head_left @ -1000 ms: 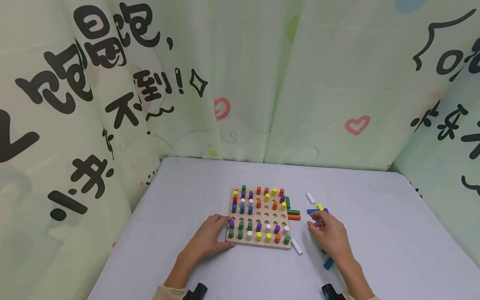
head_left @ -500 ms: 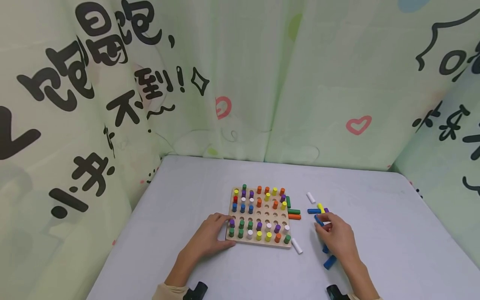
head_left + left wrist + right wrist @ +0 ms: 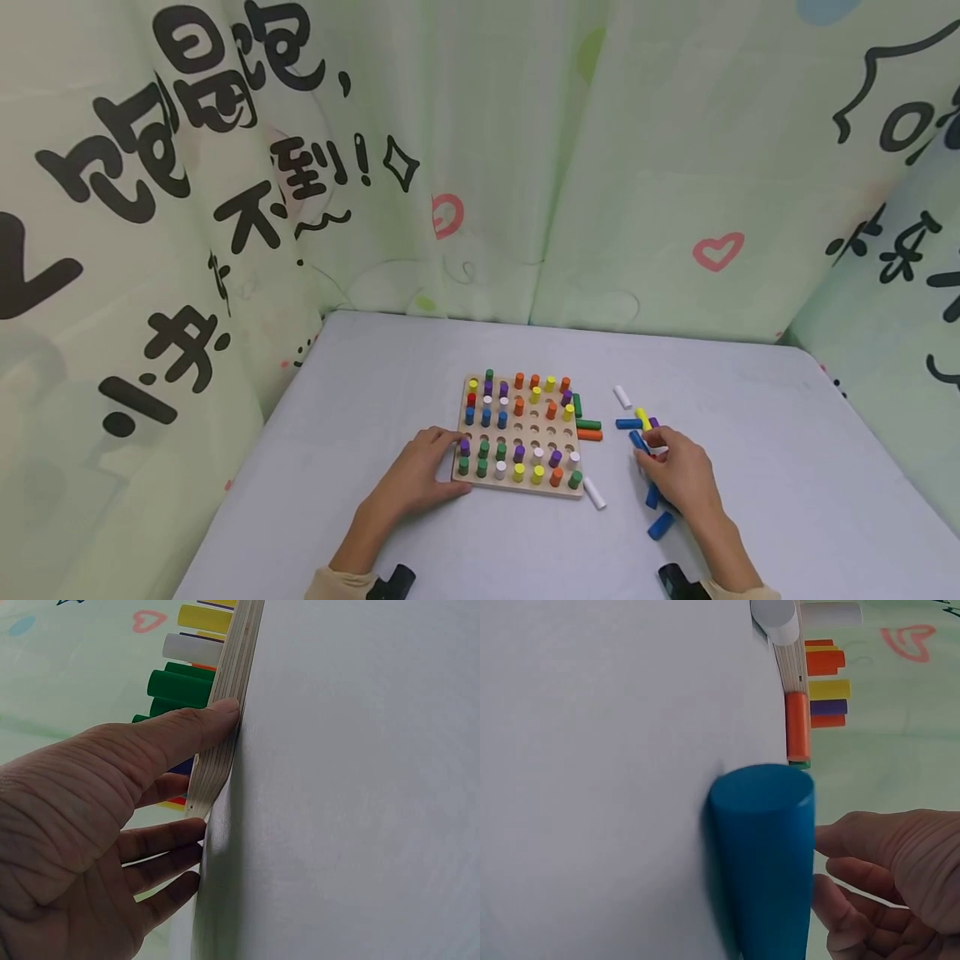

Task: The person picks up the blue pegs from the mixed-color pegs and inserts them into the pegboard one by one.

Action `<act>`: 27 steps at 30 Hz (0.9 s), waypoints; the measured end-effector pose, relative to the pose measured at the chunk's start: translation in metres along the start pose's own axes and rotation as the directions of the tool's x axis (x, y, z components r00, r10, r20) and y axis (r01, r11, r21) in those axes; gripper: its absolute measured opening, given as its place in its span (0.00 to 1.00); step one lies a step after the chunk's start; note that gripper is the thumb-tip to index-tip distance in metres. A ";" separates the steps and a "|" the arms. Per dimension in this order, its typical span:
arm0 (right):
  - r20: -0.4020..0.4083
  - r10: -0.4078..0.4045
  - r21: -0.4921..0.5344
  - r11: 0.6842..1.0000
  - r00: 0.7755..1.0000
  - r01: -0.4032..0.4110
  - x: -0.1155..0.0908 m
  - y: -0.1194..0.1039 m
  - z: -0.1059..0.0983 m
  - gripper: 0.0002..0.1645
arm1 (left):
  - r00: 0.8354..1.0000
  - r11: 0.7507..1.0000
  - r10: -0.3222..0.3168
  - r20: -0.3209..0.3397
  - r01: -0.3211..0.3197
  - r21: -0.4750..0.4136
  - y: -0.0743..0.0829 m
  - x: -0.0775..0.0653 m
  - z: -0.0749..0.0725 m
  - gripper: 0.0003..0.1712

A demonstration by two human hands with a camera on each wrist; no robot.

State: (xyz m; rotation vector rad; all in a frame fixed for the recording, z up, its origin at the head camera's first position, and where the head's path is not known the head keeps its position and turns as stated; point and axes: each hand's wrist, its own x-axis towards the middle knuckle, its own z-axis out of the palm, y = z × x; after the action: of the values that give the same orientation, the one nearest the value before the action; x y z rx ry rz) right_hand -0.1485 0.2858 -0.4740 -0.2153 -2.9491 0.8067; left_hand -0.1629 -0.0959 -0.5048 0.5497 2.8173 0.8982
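In the head view, a square wooden pegboard (image 3: 534, 435) stands on the table with colored pegs upright in many holes. My left hand (image 3: 418, 471) holds its left front corner; in the left wrist view the thumb (image 3: 180, 739) presses along the board's edge. To the board's right, my right hand (image 3: 682, 471) is over a loose pile of pegs, its thumb and index fingertips beside a blue peg (image 3: 638, 442). Whether they pinch a peg is hidden. A large blue peg (image 3: 769, 862) stands in front of these fingers in the right wrist view.
Loose around the pile lie a white peg (image 3: 622, 397), a yellow peg (image 3: 642, 418) and more blue pegs (image 3: 661, 526). Green pegs and an orange peg (image 3: 589, 435) touch the board's right side. Another white peg (image 3: 595, 493) lies by its front corner. A printed curtain (image 3: 600, 208) surrounds the table.
My right hand has shifted right and slightly down over the loose pegs, uncovering the blue peg by its fingertips. The left hand and the pegboard have stayed in place.
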 end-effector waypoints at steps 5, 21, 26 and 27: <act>0.024 0.005 -0.009 1.000 1.000 -0.005 0.005 0.004 0.001 0.21 | 1.000 1.000 0.005 -0.003 -0.005 0.002 -0.001 0.000 0.000 0.42; 0.033 0.010 -0.025 1.000 0.999 -0.010 0.012 0.009 0.003 0.20 | 1.000 1.000 0.001 -0.008 -0.001 0.006 -0.001 -0.001 0.000 0.43; 0.029 0.017 -0.009 1.000 0.999 -0.017 0.009 0.008 0.002 0.19 | 1.000 1.000 0.002 -0.006 -0.002 0.008 -0.001 0.000 0.000 0.43; 0.022 0.013 -0.006 1.000 1.000 -0.012 0.008 0.008 0.002 0.19 | 1.000 1.000 0.005 -0.008 -0.005 0.006 -0.001 0.000 0.001 0.42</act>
State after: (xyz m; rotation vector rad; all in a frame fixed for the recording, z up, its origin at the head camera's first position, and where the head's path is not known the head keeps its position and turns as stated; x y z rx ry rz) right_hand -0.1558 0.2929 -0.4796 -0.2269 -2.9741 0.8081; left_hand -0.1630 -0.0965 -0.5060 0.5556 2.8277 0.8949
